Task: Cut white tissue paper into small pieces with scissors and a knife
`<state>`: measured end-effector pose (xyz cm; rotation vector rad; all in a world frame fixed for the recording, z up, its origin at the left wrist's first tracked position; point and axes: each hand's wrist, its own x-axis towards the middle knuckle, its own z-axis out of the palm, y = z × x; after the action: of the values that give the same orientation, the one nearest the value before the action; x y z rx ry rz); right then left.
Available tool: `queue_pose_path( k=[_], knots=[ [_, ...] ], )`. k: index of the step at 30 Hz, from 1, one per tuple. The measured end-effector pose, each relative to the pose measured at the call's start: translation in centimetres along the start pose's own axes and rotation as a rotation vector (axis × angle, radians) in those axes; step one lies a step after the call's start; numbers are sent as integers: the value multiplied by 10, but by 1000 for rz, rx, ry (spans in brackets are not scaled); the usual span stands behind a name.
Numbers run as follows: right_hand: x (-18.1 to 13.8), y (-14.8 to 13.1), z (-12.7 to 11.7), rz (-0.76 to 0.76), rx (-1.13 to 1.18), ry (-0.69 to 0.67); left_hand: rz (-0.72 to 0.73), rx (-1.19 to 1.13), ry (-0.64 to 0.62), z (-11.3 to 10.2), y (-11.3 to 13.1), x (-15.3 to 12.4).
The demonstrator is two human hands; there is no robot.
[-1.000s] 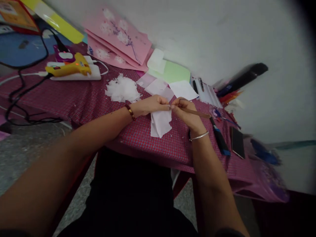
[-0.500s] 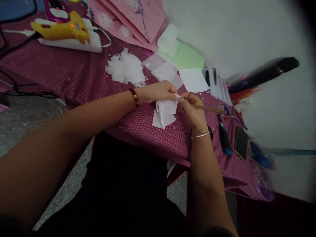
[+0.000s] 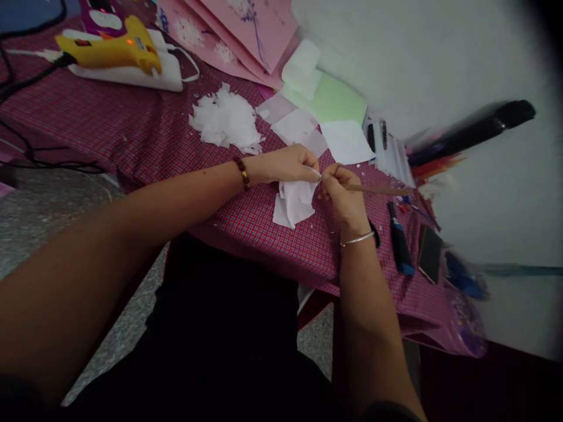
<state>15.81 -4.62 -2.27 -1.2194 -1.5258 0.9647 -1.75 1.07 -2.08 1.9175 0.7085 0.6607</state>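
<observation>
My left hand (image 3: pixel 285 164), with a bead bracelet at the wrist, pinches the top corner of a piece of white tissue paper (image 3: pixel 294 201) that hangs down onto the red checked tablecloth (image 3: pixel 132 140). My right hand (image 3: pixel 341 189), wearing a thin bangle, is closed around a thin brown stick (image 3: pixel 378 190) that points to the right, its near end meeting the tissue at my left fingertips. The two hands touch at the tissue's corner.
A heap of white tissue pieces (image 3: pixel 226 120) lies behind my hands. A yellow glue gun (image 3: pixel 112 50) rests on a white stand at the back left. Pink sheets (image 3: pixel 246 29), a green sheet (image 3: pixel 334 102), pens (image 3: pixel 377 138), a blue-tipped tool (image 3: pixel 399 237) and a phone (image 3: pixel 430 253) lie around.
The view has dropped and shifted, so the table sits higher in frame. My hands stay joined at the tissue corner, with the stick barely turned.
</observation>
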Motion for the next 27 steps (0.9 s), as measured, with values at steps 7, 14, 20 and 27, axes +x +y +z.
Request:
queue_pose_path(
  k=[7,14,20,27],
  knots=[
    [3,1,-2,-60,75,153,303,421,503,0,19,-11],
    [0,-7,1,-66,51,190,18,-11,194,25,29,-13],
    [-2,-7,-3,-77,-78,125,-138,-328,84,21,25,-10],
    [-3,-9,-6,-79,-222,36,-264,-471,67,21,25,-12]
  ],
)
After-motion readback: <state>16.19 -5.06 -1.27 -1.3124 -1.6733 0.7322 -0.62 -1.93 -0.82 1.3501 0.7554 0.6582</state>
